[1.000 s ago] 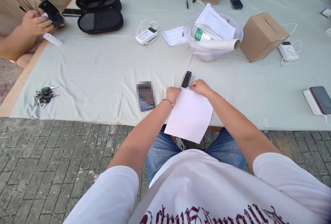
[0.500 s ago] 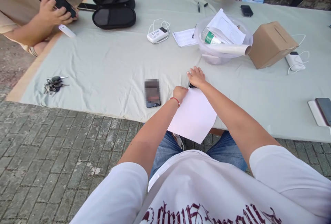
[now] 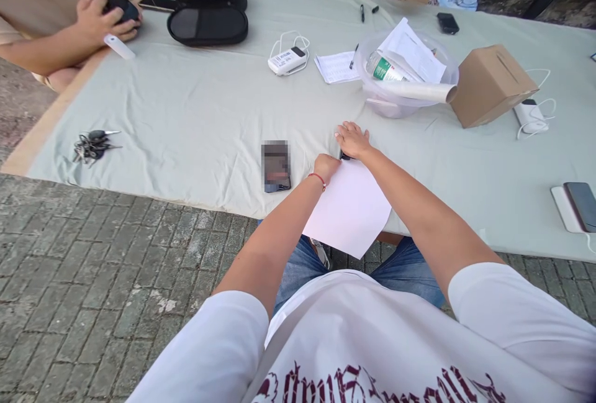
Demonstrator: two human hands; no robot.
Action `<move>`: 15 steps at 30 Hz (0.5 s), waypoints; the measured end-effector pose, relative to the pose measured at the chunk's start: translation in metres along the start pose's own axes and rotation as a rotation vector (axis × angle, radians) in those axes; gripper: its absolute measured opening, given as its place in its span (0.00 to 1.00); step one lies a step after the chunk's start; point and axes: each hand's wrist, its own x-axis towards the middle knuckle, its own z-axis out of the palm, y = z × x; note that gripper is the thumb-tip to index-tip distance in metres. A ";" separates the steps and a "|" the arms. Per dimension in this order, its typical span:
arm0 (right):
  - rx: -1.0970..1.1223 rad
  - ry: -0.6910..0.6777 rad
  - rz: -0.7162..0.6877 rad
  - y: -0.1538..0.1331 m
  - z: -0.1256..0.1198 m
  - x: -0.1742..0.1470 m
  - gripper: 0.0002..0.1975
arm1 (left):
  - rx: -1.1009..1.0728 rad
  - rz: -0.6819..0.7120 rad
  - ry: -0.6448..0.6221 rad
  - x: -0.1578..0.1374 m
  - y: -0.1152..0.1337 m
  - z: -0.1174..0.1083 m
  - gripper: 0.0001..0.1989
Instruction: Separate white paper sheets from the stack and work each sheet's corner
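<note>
A white sheet of paper (image 3: 351,207) lies at the table's front edge, its near corner sticking out over the edge. My left hand (image 3: 327,168), with a red string on the wrist, is closed at the far left corner of the sheet. Beyond it my right hand (image 3: 352,140) rests palm down with its fingers stretched out. A small black object (image 3: 345,156) shows between both hands at the sheet's far end; mostly covered by my right hand, its kind is unclear. Left of my hands lies a dark phone (image 3: 276,167).
A clear plastic tub (image 3: 386,108) holds papers, a bottle and a roll. Beside it stands a cardboard box (image 3: 493,86). Keys (image 3: 95,145), a white power bank (image 3: 287,61) and an open black case (image 3: 207,25) lie leftward. Another person's hand (image 3: 105,18) holds a dark object.
My hands and the sheet stay almost in place. The view has shifted slightly. At the far left, the other person's dark object has turned in their hands; across the table, a cardboard piece has tilted.
</note>
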 end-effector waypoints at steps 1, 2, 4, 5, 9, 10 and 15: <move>-0.001 -0.003 -0.001 0.000 0.000 0.000 0.28 | 0.015 0.014 0.009 0.000 0.000 0.000 0.12; -0.004 -0.005 -0.001 0.000 0.000 0.000 0.28 | 0.026 0.026 0.016 0.001 0.001 0.000 0.12; -0.010 -0.007 -0.002 0.000 0.000 0.000 0.28 | 0.030 0.027 0.014 0.001 0.002 -0.001 0.12; -0.014 -0.008 -0.004 0.000 0.000 -0.001 0.28 | 0.024 0.023 0.010 0.001 0.003 -0.001 0.11; -0.018 0.002 -0.019 0.001 0.001 -0.001 0.28 | -0.005 0.012 0.000 -0.002 0.006 -0.003 0.10; -0.015 0.005 -0.024 0.002 0.002 0.000 0.28 | -0.014 0.005 -0.001 -0.002 0.006 -0.004 0.10; -0.019 -0.016 -0.037 0.004 0.001 0.001 0.26 | -0.041 -0.029 0.006 -0.001 0.007 -0.003 0.10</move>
